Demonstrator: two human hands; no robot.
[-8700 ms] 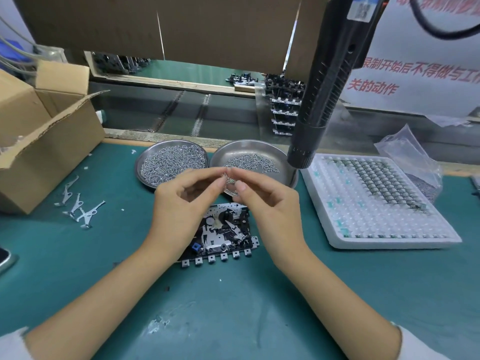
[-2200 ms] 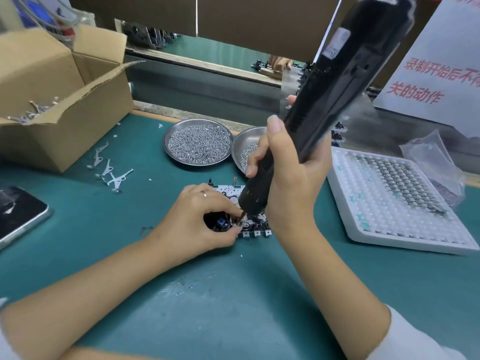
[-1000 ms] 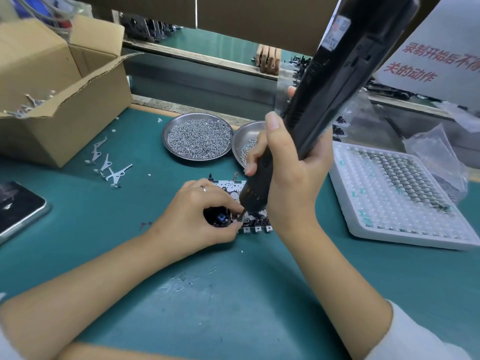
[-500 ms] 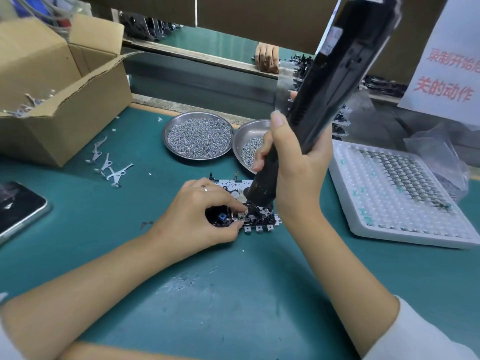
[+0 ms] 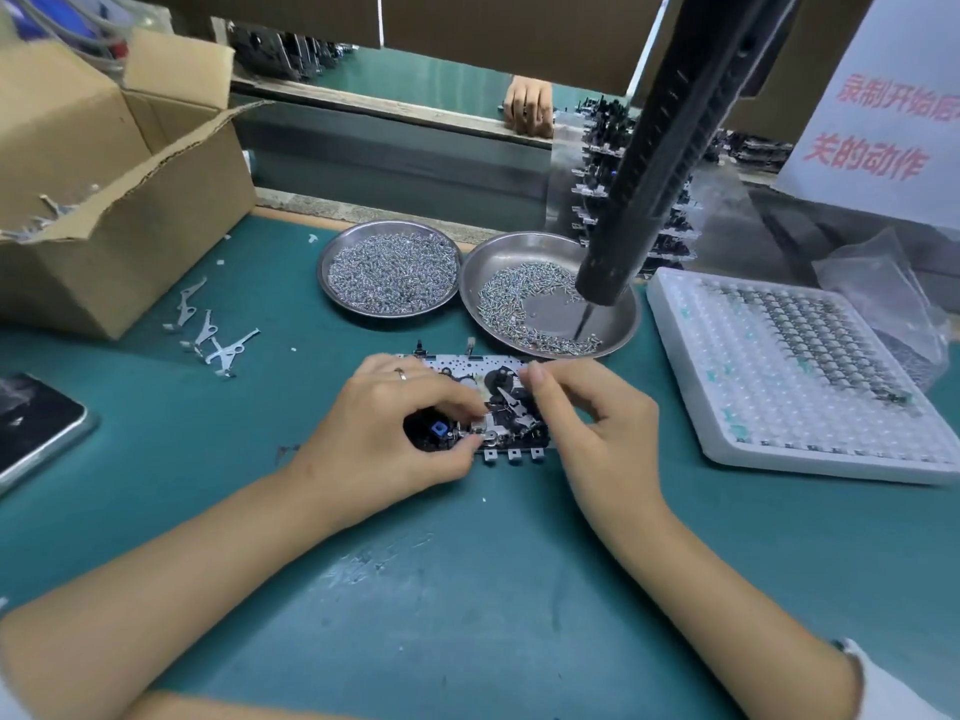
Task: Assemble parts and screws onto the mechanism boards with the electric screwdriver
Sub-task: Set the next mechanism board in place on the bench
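Both hands curl over the black-and-silver mechanism board (image 5: pixel 498 402) on the green desk (image 5: pixel 467 589). The left hand (image 5: pixel 395 433) pinches its 9 o'clock end, while the right hand (image 5: pixel 597 423) grips its 3 o'clock end. The black electric screwdriver (image 5: pixel 654 163) hangs unheld at 12 o'clock.

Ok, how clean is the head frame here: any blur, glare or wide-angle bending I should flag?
Head view: lighting is even, with soft shadows under both forearms. The mechanism board and both screw dishes are fairly sharp. The hanging electric screwdriver looks soft and oversized. The phone screen shows a reflection. Straight edges bow toward the borders, as on the white tray.
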